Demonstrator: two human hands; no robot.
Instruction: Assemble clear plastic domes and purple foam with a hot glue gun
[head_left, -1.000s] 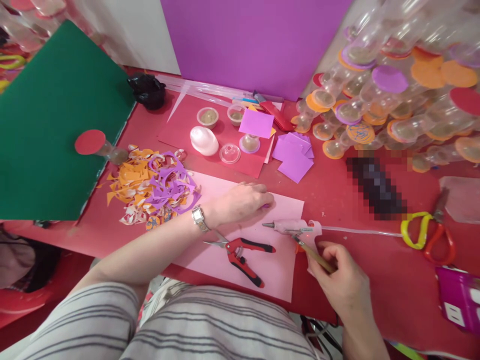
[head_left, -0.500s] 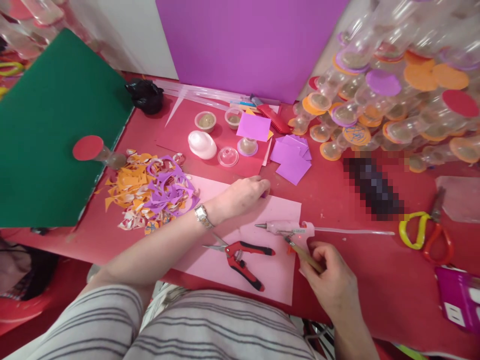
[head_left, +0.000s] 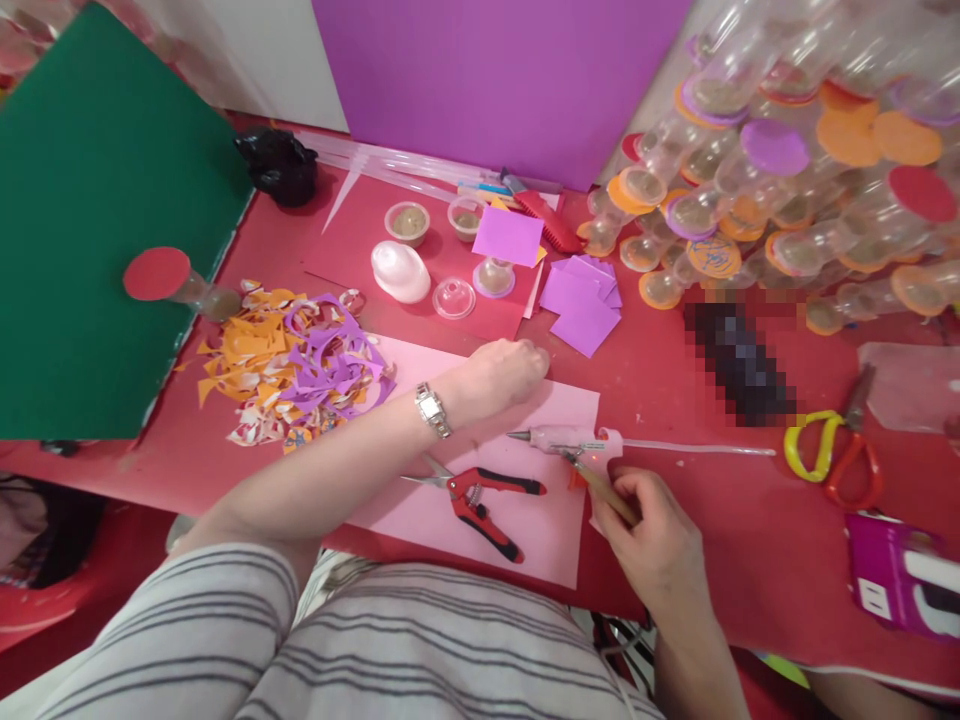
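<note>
My left hand [head_left: 508,376] rests over the far edge of a pink sheet [head_left: 551,540], its fingers curled down and hidden under it. Whatever they hold cannot be made out. In my right hand [head_left: 652,535] is a wooden-handled tool [head_left: 609,493], its metal tip pointing up and left against a pink glue gun [head_left: 574,440]. The glue gun lies on its side with a clear glue stick [head_left: 697,447] out of its back. Red-and-black pruning snips [head_left: 476,500] lie with their handles spread on the pink sheet, below my left hand.
Orange and purple paper scraps [head_left: 300,355] are heaped at left beside a green board [head_left: 97,230]. Purple paper squares [head_left: 585,300], a white egg-shaped container [head_left: 401,272] and small cups [head_left: 407,222] lie beyond. Stacked clear bottles [head_left: 765,200] and scissors [head_left: 832,445] occupy the right.
My left hand has rolled over slightly, its fingers now tucked down; a purple bit seen at its fingertips is hidden. The right hand keeps its grip. The view has shifted a little.
</note>
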